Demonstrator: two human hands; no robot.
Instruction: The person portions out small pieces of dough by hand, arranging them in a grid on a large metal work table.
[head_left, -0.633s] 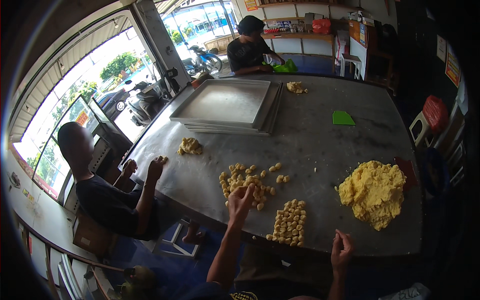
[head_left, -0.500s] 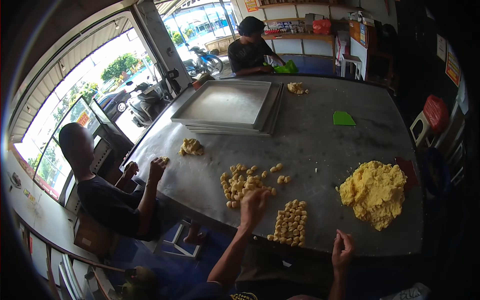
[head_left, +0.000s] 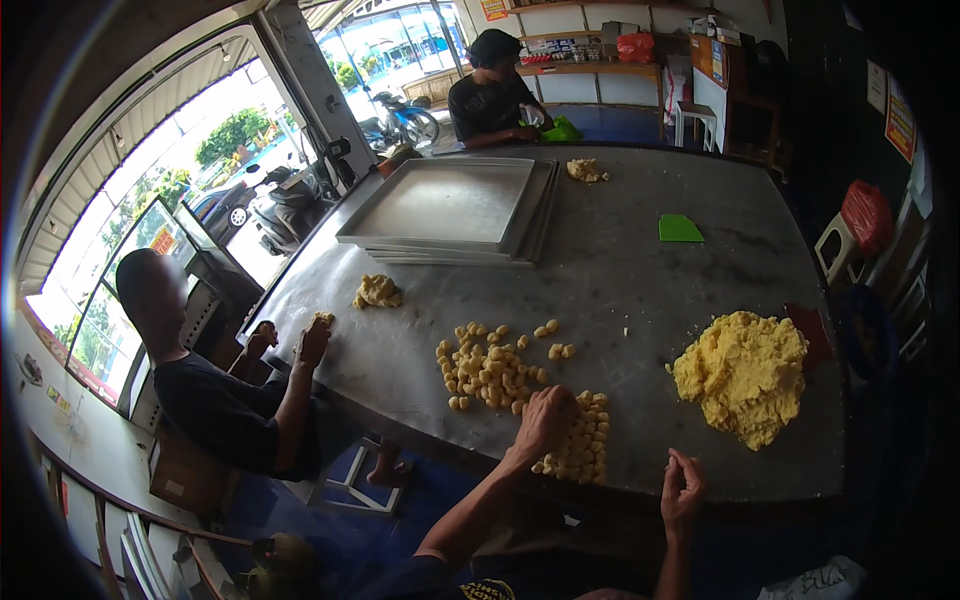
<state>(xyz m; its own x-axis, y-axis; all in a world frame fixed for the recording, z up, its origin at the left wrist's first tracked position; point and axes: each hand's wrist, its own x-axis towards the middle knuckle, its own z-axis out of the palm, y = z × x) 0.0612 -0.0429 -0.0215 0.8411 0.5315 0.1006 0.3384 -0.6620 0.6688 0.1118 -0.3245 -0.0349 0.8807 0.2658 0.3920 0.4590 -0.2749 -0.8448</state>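
Dough balls [head_left: 482,366], left hand [head_left: 548,413], seemingly lettered poster [head_left: 901,128]

Strong daylight entered through the wide opening [head_left: 180,130] at left, beneath a ribbed awning [head_left: 170,92], with a grey pillar [head_left: 316,90] at its far end. Wooden shelves [head_left: 640,71] ran along the pale far wall [head_left: 575,22], and a white stool [head_left: 697,112] stood toward the right. The floor [head_left: 365,535] was blue, while the dark right wall [head_left: 845,105] carried posted notices [head_left: 900,128].

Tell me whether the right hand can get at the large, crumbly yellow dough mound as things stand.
Probably yes: the bare right hand is at the near edge of the grey metal tabletop, and nothing visible stands between it and the large, crumbly yellow dough mound.
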